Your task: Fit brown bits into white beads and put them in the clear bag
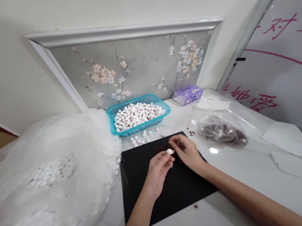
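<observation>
Between the fingertips of my left hand [159, 168] is a small white ball [169, 151], held above a black mat [140, 180]. Close to its right, my right hand [185, 151] has thumb and fingers drawn together over the mat; whatever they pinch is too small or hidden to make out. A little pile of dark reddish-brown bits [161, 149] lies on the mat just behind the ball, partly covered by my hands.
Behind the mat stands a blue plastic basket [141, 127] full of white balls, several more loose in front. A large translucent bag [87, 135] of white balls fills the left. At right are a clear bag of brown pieces [222, 131], a purple tissue pack [188, 94] and white paper [294, 135].
</observation>
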The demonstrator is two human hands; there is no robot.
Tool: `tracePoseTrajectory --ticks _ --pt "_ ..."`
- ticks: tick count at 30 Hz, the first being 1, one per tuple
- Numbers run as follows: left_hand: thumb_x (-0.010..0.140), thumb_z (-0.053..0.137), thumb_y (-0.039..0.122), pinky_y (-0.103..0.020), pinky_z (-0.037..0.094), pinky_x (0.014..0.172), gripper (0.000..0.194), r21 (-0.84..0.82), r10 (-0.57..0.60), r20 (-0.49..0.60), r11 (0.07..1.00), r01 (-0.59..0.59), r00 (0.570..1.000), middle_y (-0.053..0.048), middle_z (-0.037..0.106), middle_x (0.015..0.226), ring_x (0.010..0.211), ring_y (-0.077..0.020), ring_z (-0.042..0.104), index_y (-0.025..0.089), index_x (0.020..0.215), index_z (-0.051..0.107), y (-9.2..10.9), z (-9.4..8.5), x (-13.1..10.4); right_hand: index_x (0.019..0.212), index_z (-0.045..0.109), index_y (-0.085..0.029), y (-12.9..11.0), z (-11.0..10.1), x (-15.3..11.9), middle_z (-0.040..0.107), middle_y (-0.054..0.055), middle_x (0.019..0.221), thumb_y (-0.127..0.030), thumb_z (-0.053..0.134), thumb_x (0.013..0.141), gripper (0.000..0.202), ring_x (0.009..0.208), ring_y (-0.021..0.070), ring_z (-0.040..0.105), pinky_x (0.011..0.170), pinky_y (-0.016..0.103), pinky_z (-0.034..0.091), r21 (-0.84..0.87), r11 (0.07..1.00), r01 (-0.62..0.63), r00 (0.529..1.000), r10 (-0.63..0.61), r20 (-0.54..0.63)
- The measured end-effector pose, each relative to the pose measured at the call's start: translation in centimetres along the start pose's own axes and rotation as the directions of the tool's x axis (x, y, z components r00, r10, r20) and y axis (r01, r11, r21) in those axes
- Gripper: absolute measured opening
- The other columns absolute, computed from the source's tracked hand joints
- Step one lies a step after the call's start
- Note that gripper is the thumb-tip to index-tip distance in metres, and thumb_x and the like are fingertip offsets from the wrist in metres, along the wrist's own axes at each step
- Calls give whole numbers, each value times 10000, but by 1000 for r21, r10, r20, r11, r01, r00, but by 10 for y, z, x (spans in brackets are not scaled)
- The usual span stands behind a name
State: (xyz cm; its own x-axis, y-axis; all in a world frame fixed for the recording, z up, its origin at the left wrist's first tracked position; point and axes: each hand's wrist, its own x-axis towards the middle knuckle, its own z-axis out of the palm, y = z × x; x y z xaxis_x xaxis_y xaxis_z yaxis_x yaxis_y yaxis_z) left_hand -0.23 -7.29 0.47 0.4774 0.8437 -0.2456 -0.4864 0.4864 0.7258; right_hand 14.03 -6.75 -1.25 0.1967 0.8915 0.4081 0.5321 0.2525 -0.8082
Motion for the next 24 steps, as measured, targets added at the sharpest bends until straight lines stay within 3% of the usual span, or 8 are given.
tracePoseTrajectory --ticks 7,16,19,24 --pt "707 694 250 -194 456 653 240 36 -37 -68 999 40 997 -83 685 764 675 -114 621 98 893 684 0 2 2 850 622 -193 3 0 1 627 24 766 -299 560 796 135 549 116 523 521 257 457 47 998 -29 998 31 -49" --pt "731 675 268 -199 473 695 260 55 -40 -74 998 44 996 -99 702 830 735 -120 632 103 931 689 0 3 2 879 661 -183 1 0 1 619 59 913 -273 553 801 161 573 104 539 502 245 450 95 995 -40 998 45 -51" --pt "714 692 260 -199 472 702 281 51 -46 -97 997 51 994 -100 702 852 743 -118 631 113 953 686 0 3 3 875 663 -192 1 -2 1 631 54 890 -270 517 826 172 618 119 566 515 246 452 93 996 -16 998 21 -57" --pt "705 702 244 -197 477 707 236 -27 -14 -129 1000 11 992 -71 690 859 732 -102 621 137 914 684 0 3 5 887 647 -202 -2 -3 -1 654 29 805 -282 548 811 149 520 105 517 495 252 455 73 997 -10 991 20 -130"
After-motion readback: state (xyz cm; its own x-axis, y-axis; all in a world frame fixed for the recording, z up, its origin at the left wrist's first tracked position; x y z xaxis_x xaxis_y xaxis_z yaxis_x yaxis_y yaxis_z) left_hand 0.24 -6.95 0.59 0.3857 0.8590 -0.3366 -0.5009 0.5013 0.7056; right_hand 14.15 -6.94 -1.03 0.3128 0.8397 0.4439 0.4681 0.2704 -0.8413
